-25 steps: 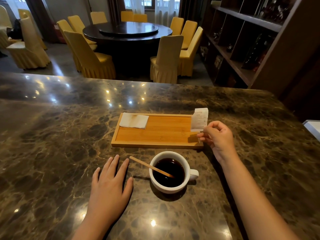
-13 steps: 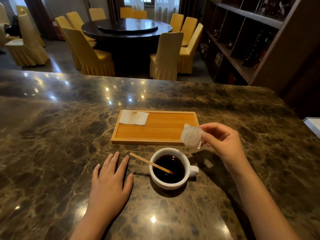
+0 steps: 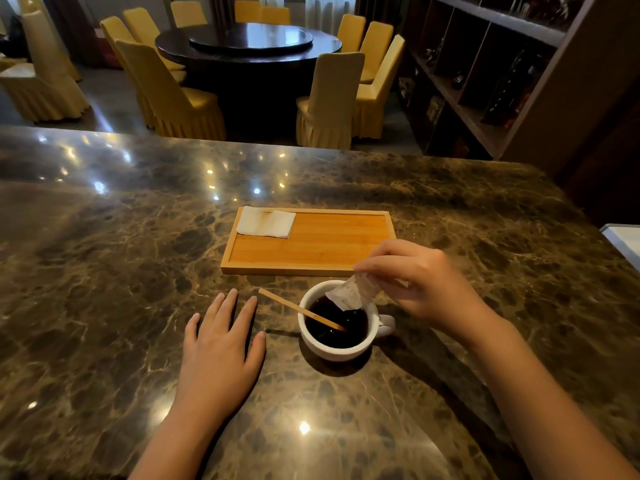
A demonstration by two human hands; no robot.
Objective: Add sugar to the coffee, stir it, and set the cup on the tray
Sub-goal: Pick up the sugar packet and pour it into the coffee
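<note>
A white cup (image 3: pixel 337 348) of dark coffee stands on the marble counter, just in front of the wooden tray (image 3: pixel 311 251). A wooden stir stick (image 3: pixel 298 308) leans in the cup, its free end pointing left. My right hand (image 3: pixel 419 282) pinches a white sugar packet (image 3: pixel 353 292) and tilts it mouth-down over the cup's far rim. My left hand (image 3: pixel 221 344) lies flat on the counter to the left of the cup, fingers spread, touching nothing else.
A folded white napkin (image 3: pixel 266 221) lies in the tray's back left corner. A white object (image 3: pixel 623 240) juts in at the right edge. Beyond the counter stand a round dark table (image 3: pixel 247 43), yellow-covered chairs (image 3: pixel 166 95) and dark shelving (image 3: pixel 485 64).
My right hand has carried the sugar packet from the tray's right end down to the cup and tipped it over the coffee. The left hand, cup and stick have stayed put.
</note>
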